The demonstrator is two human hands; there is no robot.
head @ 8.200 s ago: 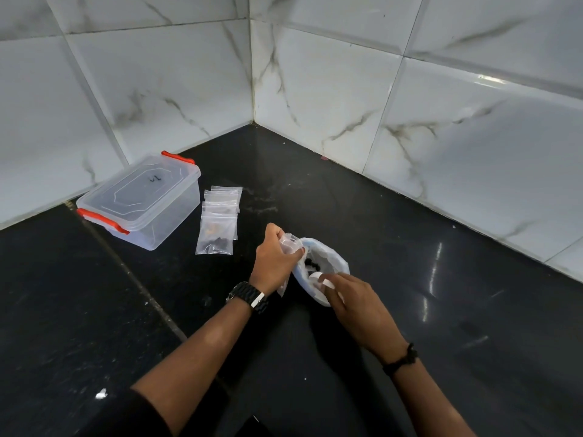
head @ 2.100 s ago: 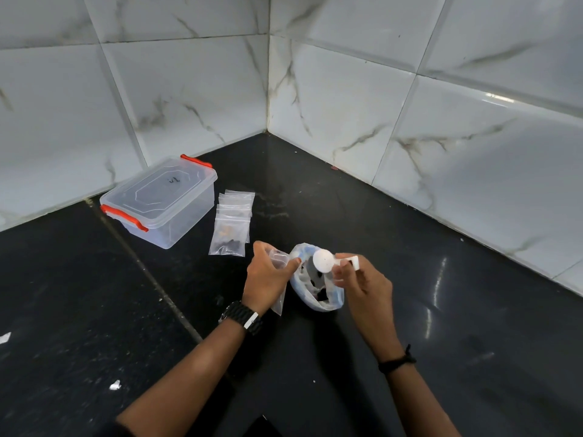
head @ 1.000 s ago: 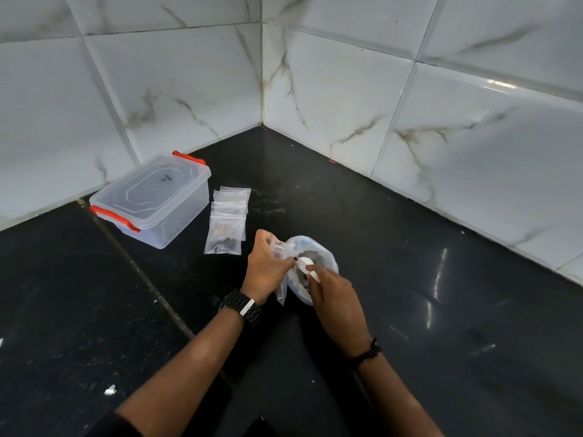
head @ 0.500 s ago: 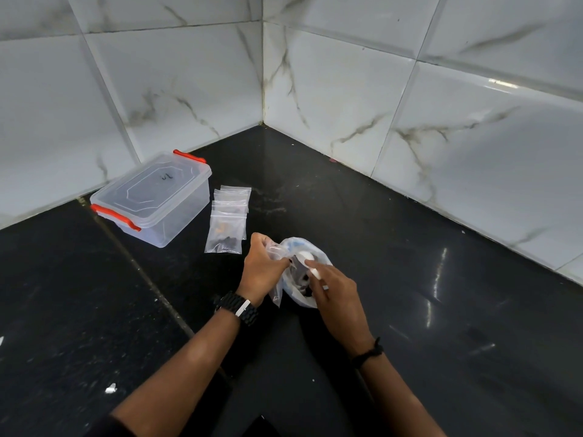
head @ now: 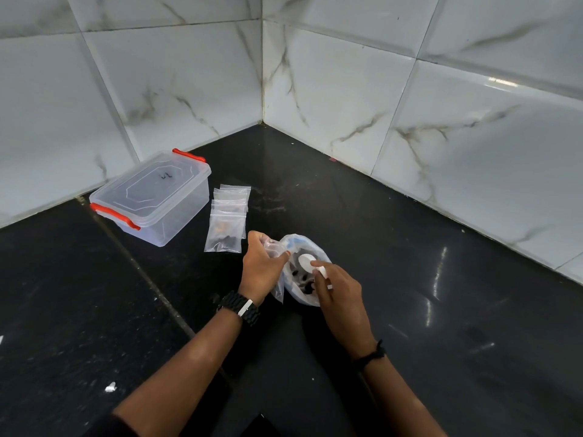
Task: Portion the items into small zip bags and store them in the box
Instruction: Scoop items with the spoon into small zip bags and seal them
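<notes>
- Black polished stone makes up the surface (head: 410,279), running into a corner of white marble-look wall tiles (head: 347,89), seen from the head camera looking down.
- Left hand (head: 263,269) sits just left of centre, fingers and thumb curled and pinching the mouth of a small zip bag (head: 275,247); the clear bag hangs down past the heel of that hand.
- Right hand (head: 339,290) is right beside it, fingertips pinched on a small white round item (head: 306,262) with a short white stub sticking out by the knuckles; what exactly the item is, I cannot tell.
- Between and under the two hands lies the larger clear supply bag (head: 301,247), open-mouthed and resting on the surface, with dark little pieces (head: 299,274) visible inside.
- White item sits right over that open mouth, close to the zip bag's opening but not inside it.
- Up and to the left, a stack of small filled zip bags (head: 225,227) lies flat on the surface, overlapping; the nearest one shows dark and tan bits.
- Just left of that stack stands the clear plastic box (head: 151,200), lid on, with red clasps at both ends and a small dark mark on the lid.
- Wristwatch (head: 241,307) on the left wrist, dark band (head: 372,354) on the right.
- White scrap (head: 110,387) lies on the surface at lower left.
</notes>
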